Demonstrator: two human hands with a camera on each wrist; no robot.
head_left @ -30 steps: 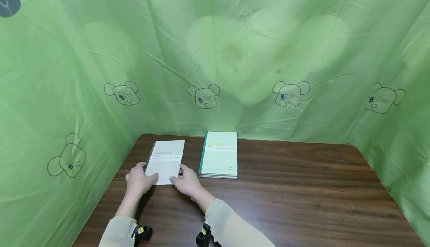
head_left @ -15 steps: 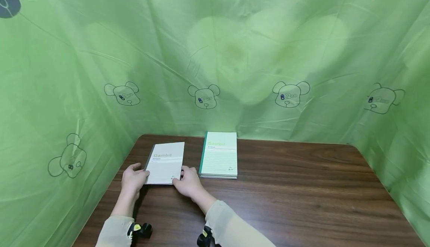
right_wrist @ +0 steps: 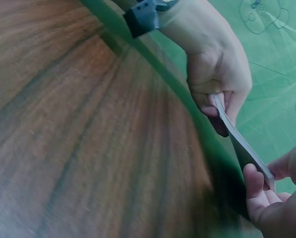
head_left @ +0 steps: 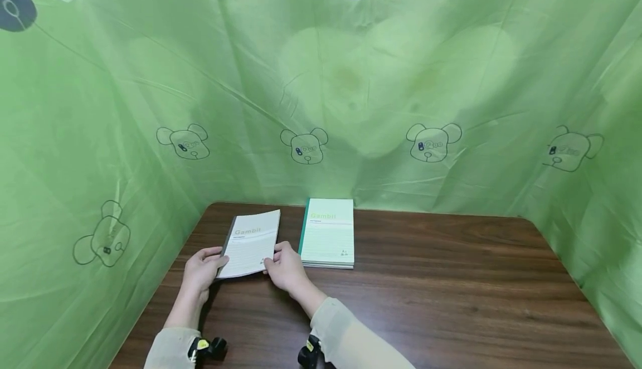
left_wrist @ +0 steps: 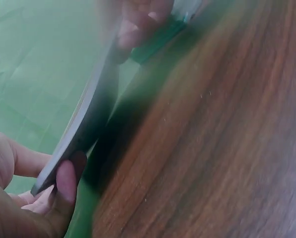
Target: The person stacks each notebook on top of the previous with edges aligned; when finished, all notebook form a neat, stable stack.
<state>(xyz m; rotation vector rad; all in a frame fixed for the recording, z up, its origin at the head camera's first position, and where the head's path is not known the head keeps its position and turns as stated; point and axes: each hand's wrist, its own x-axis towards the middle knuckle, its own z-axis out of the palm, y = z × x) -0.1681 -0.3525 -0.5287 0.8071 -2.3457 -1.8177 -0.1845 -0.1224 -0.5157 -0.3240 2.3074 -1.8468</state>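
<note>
A white-covered notebook (head_left: 251, 243) with a dark spine and "Gambit" printed on it is held between both hands at the table's left. My left hand (head_left: 200, 271) pinches its lower left edge, thumb on the cover and fingers beneath. On the lower right edge, my right hand (head_left: 287, 268) grips it the same way. Both wrist views show the notebook (left_wrist: 83, 114) edge-on, slightly bowed and raised off the wood, with fingertips (right_wrist: 253, 179) under it. Just right of it lies a stack of similar notebooks (head_left: 328, 232), the top one green-spined.
The brown wooden table (head_left: 441, 291) stretches away to the right of the stack. Green cloth (head_left: 371, 107) with bear drawings hangs behind the table and along both sides. A black wrist camera (head_left: 215, 349) sits by the left sleeve, another (head_left: 310, 352) by the right.
My left hand has slid outward from over the cover to the notebook's left edge. Both hands have then shifted the notebook slightly right, and it now looks bowed and turned a little.
</note>
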